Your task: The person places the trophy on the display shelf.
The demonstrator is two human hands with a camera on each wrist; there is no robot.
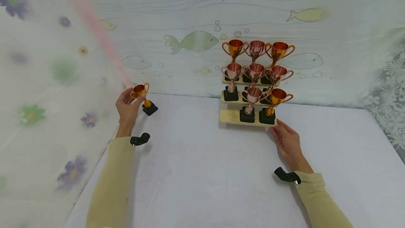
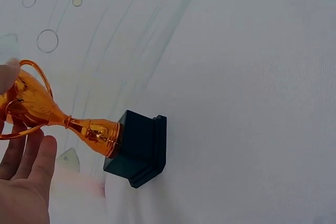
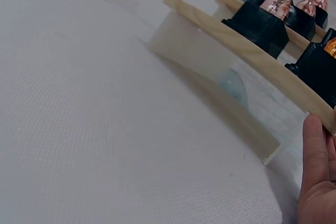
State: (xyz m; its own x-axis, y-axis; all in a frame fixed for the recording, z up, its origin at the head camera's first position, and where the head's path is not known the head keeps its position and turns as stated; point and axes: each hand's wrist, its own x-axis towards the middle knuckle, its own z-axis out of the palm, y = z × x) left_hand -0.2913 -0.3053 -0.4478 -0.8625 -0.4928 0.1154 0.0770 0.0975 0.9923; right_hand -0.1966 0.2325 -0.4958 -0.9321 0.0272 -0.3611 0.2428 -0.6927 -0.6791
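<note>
My left hand [image 1: 128, 110] holds a gold trophy cup [image 1: 147, 102] by its bowl, thumb on one side and fingers on the other. The trophy's black square base [image 2: 137, 148] is tilted near the table; whether it touches is unclear. My right hand [image 1: 288, 143] grips the right end of a three-step wooden display stand [image 1: 229, 116], with fingertips [image 3: 313, 124] at the bottom shelf's edge. Gold and rose-pink trophies stand on its steps. On the bottom step are a rose-pink trophy [image 1: 253, 96] and a gold trophy [image 1: 278, 97], with bare wood to their left.
A white cloth covers the table [image 1: 202, 171]. Behind it hangs a curtain with fish drawings [image 1: 196, 41], and a flowered curtain [image 1: 38, 115] borders the left side. White lace [image 1: 397, 97] hangs at the far right. Clear supports hold up the stand's shelves.
</note>
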